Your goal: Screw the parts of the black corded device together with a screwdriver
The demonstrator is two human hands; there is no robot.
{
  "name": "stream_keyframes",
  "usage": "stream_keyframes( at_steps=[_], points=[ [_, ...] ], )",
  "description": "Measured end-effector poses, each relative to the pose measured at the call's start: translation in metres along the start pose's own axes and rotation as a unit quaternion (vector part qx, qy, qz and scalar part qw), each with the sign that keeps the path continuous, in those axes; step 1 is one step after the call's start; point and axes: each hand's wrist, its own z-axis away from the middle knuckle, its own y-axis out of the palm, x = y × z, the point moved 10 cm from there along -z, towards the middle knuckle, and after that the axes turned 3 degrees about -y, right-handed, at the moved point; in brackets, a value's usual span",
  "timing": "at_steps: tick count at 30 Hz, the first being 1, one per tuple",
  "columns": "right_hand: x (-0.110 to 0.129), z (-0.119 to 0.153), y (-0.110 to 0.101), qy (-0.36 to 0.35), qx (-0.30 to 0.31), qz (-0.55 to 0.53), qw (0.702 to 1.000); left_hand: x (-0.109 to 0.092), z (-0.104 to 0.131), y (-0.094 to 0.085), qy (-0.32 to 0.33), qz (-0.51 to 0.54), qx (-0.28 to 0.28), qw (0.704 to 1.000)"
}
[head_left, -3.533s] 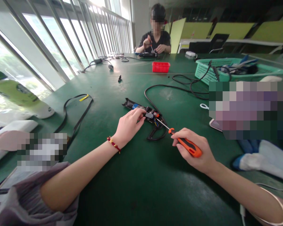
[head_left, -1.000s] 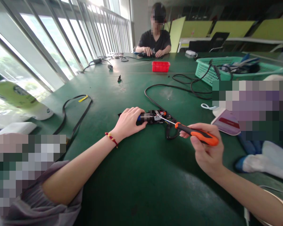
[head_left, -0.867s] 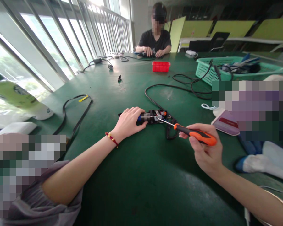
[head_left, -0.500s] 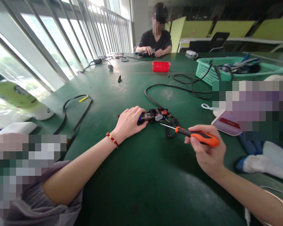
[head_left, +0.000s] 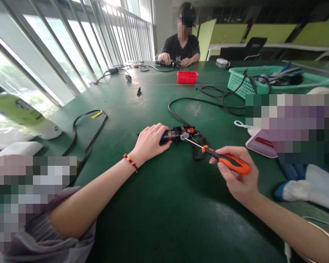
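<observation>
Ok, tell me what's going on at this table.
The person wearing the camera is working on an opened black device lying on the green table. The left hand grips its body; the right hand holds an orange-and-black screwdriver, its tip at a small grey part, though actual contact is hard to tell. Across the table, another person has a hand on a dark object.

Broad green tabletop [head_left: 153, 212]!
Here lie an opened black device [head_left: 170, 136], a small red plastic box [head_left: 187, 77], a mint-green perforated plastic basket [head_left: 238, 83].

Glare top-L, dim top-R
</observation>
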Motion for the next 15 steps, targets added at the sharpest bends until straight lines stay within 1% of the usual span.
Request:
stream_keyframes(
  at_steps=[6, 11, 15],
  points=[
    [0.0059, -0.0002, -0.0081, -0.028, -0.043, -0.002, 0.999, -0.0009, 0.0006, -0.0015, -0.002, 0.002, 0.001, 1.000],
    [0.0030, -0.0015, -0.0044, -0.011, -0.028, -0.004, 1.000, -0.0016, 0.0004, -0.0021, 0.001, 0.004, 0.002, 1.000],
    [0.0029, -0.0019, -0.0029, -0.011, -0.019, -0.003, 1.000, -0.0013, 0.0003, -0.0020, 0.000, 0.008, 0.003, 1.000]
  ],
)
